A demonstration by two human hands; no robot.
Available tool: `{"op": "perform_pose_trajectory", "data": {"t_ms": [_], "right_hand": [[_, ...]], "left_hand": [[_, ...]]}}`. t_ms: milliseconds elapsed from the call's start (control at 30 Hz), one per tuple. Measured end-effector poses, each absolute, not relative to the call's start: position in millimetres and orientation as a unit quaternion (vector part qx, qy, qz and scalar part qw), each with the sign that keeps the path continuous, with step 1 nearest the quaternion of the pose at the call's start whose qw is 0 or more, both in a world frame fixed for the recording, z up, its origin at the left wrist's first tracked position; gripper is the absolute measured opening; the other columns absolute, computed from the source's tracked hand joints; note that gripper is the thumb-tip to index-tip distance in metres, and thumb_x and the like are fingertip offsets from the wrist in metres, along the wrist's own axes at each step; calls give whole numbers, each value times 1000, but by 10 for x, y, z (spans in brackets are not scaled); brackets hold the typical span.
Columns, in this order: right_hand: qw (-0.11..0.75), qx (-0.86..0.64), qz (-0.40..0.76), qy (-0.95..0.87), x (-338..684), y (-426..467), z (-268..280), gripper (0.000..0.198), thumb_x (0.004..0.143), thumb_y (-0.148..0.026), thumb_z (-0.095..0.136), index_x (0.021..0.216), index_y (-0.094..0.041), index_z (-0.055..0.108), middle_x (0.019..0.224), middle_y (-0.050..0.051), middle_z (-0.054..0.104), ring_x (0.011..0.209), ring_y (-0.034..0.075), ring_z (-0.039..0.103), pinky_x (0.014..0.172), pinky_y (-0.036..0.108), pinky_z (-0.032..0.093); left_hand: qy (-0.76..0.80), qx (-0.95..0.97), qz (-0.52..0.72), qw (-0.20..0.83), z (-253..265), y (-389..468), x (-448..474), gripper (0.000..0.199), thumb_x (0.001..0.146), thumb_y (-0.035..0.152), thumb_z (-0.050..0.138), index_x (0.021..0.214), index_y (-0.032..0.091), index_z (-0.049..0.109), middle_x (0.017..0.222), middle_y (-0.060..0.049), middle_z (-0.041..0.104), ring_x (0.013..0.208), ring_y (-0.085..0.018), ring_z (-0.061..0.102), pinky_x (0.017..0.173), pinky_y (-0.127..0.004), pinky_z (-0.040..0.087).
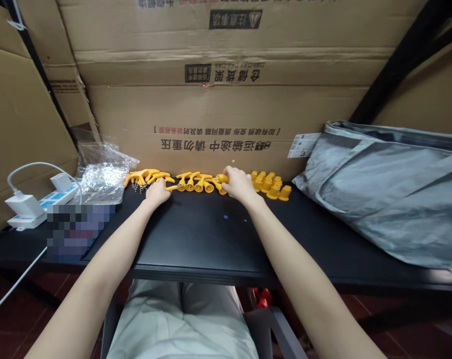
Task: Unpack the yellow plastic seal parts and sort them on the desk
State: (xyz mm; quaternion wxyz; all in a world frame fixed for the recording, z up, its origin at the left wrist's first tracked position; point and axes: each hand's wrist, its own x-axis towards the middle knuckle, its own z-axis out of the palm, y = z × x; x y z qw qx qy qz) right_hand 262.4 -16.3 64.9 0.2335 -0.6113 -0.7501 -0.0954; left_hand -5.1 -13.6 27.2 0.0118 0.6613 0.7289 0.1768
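Observation:
At the back of the black table, my left hand (157, 193) is closed around a yellow-handled corkscrew (169, 188), its metal spiral pointing right. Several more corkscrews (141, 177) with yellow handles and bare metal spirals lie just behind and left of that hand. My right hand (237, 183) grips a yellow cone-shaped sleeve (222, 178) between thumb and fingers. Between the hands lies a row of yellow T-shaped pieces (199, 186), handles toward the cardboard and round open ends facing me. Right of my right hand, several loose yellow sleeves (273, 191) stand in rows.
A cardboard wall (218, 109) rises directly behind the pieces. Clear plastic bags (102, 174) and a power strip (59, 197) with chargers are at left, near a blurred-out flat item (79, 232). A large grey bag (378, 194) occupies the right side. A small blue dot (226, 217) marks the tabletop.

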Motion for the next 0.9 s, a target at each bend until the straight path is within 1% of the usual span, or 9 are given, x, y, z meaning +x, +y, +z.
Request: {"op": "perform_pose_trajectory", "data": {"t_ms": [133, 267, 367, 500, 667, 900], "right_hand": [[260, -512, -35, -818, 2310, -133, 623, 28, 75, -14, 55, 101, -21, 57, 106, 10, 63, 96, 27, 58, 81, 39, 42], [295, -396, 11, -869, 2158, -114, 408, 26, 79, -13, 54, 104, -20, 56, 110, 10, 60, 99, 24, 58, 86, 39, 44], [324, -349, 32, -879, 2157, -105, 247, 24, 82, -16, 56, 106, -19, 57, 110, 10, 60, 101, 24, 58, 90, 40, 45], [354, -341, 37, -870, 2180, -112, 171, 24, 84, -19, 55, 108, -19, 58, 110, 11, 60, 104, 24, 58, 94, 42, 44], [376, -340, 38, -861, 2168, -140, 206, 24, 86, -22, 53, 110, -19, 59, 110, 12, 61, 103, 25, 59, 93, 42, 46], [357, -343, 18, -869, 2169, -195, 252, 26, 87, -22, 53, 112, -21, 61, 107, 10, 62, 101, 24, 59, 91, 42, 46]], "left_hand": [[733, 657, 177, 11, 267, -126, -60, 38, 81, 37, 51, 114, 18, 54, 115, -15, 65, 108, -31, 62, 87, -40, 50], [736, 655, 168, 8, 275, -139, -52, 37, 82, 35, 50, 115, 19, 54, 116, -14, 65, 107, -30, 62, 88, -39, 50], [737, 657, 162, 1, 285, -162, -33, 37, 82, 34, 50, 116, 19, 54, 117, -14, 65, 109, -30, 62, 88, -40, 50], [734, 661, 160, 4, 286, -181, -14, 37, 81, 31, 51, 116, 19, 53, 116, -14, 65, 108, -31, 62, 87, -41, 50], [726, 667, 167, 0, 270, -169, -22, 36, 79, 28, 53, 115, 19, 54, 113, -16, 65, 105, -32, 63, 85, -43, 51], [735, 658, 164, -8, 280, -172, -23, 36, 78, 26, 54, 112, 15, 53, 109, -19, 66, 104, -34, 63, 85, -44, 50]]}}
